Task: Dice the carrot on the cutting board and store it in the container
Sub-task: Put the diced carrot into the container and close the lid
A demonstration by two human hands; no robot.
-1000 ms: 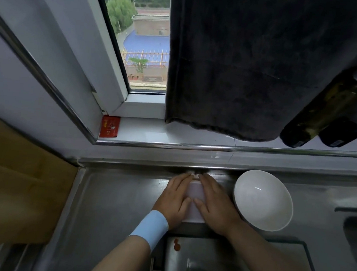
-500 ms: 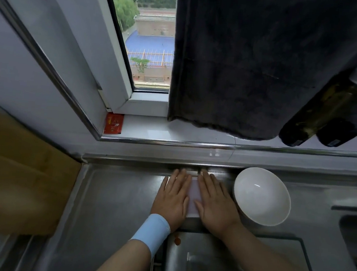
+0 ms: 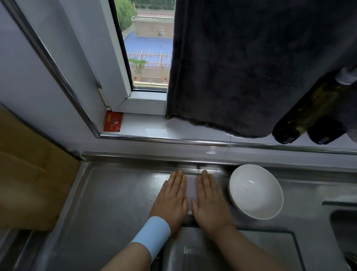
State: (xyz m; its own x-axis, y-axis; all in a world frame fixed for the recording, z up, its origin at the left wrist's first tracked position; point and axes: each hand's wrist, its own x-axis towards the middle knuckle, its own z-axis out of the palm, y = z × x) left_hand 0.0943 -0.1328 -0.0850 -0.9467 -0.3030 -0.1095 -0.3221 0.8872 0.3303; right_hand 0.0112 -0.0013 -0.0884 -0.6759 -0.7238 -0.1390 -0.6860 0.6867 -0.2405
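A pale container lid (image 3: 191, 188) lies on the steel counter, mostly hidden under both hands. My left hand (image 3: 171, 197), with a light blue wristband, presses flat on its left side. My right hand (image 3: 209, 199) presses flat on its right side, fingers straight. Only a narrow strip of the lid shows between them. No carrot pieces are visible; whatever is under the lid is hidden. A grey cutting board (image 3: 248, 260) lies at the front, under my forearms.
An empty white bowl (image 3: 255, 191) sits just right of my right hand. A sink (image 3: 354, 237) opens at the far right. A dark towel (image 3: 244, 61) and bottles (image 3: 307, 112) stand on the windowsill behind. A wooden board (image 3: 19, 164) leans at left.
Both hands have gone from angled together, fingertips meeting, to lying flat and parallel on the lid. The view has shifted slightly.
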